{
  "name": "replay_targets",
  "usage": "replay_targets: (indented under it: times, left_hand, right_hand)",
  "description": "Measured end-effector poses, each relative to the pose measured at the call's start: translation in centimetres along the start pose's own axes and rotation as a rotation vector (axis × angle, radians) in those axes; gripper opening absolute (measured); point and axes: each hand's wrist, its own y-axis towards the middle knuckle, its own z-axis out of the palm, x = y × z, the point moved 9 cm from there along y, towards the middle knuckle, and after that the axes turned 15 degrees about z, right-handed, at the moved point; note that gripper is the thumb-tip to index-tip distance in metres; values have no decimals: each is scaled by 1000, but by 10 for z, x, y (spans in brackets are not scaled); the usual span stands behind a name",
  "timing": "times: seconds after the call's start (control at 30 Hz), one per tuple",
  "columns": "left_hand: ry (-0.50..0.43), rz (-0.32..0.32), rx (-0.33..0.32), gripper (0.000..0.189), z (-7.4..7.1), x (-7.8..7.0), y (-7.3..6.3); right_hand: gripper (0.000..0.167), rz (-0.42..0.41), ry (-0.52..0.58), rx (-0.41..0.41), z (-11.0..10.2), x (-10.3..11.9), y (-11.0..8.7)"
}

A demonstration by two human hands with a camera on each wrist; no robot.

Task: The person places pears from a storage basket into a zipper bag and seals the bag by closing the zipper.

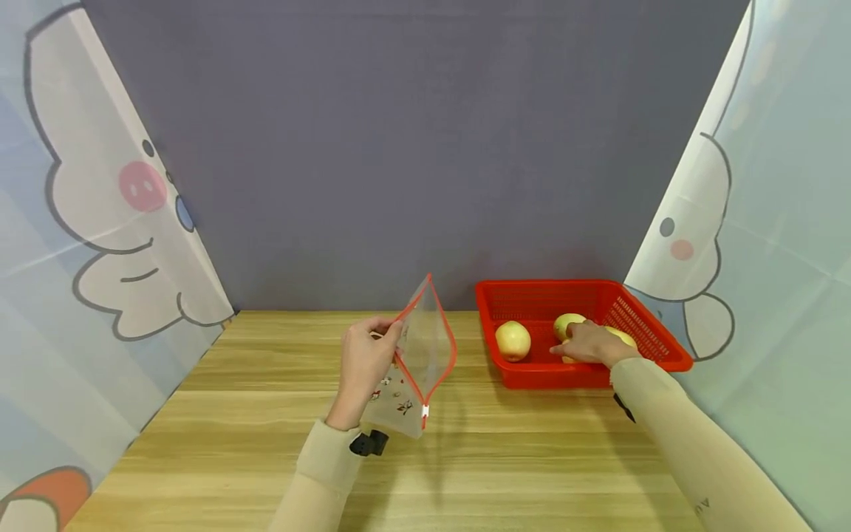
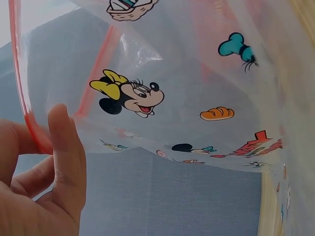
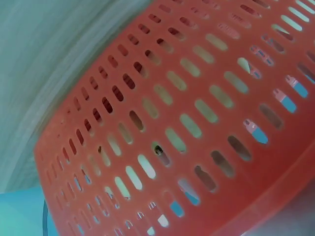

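Left fingers [image 2: 67, 160] pinch the bag [image 1: 428, 347] at its rim; right fingers [image 1: 577, 335], grip unclear, lie among fruit [image 1: 567, 323].

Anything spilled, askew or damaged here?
Nothing stands out: the yellow fruits lie in the red basket, upright on the table, and the left hand holds the plastic bag by its open mouth. No spill or tear shows.

Clear bag [image 1: 428, 340] (cartoon-printed, red-edged), red slotted basket [image 1: 541, 377], pale yellow fruit [image 1: 513, 341], blond wood-grain table [image 1: 219, 428]
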Motion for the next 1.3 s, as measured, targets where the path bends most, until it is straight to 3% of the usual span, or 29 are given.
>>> replay_targets:
  times: [0.37, 0.77, 0.93, 1.03, 1.13, 1.3]
  left_hand:
    - [4, 9, 2, 18, 1, -1, 0]
    - [-4, 31, 11, 17, 4, -1, 1]
    - [-2, 34, 12, 18, 4, -2, 1]
    - [6, 30, 12, 18, 4, -1, 1]
    - [13, 27, 12, 18, 4, 0, 1]
    - [16, 24, 11, 18, 3, -2, 0]
  right_hand:
    - [78, -41, 50, 114, 12, 1, 6]
    - [71, -55, 73, 82, 10, 1, 8]
    - [52, -47, 128, 75, 6, 4, 5]
    - [53, -51, 159, 39, 4, 5, 7]
    - [64, -48, 184, 1, -2, 7, 5]
    - [62, -17, 200, -30, -11, 9, -1]
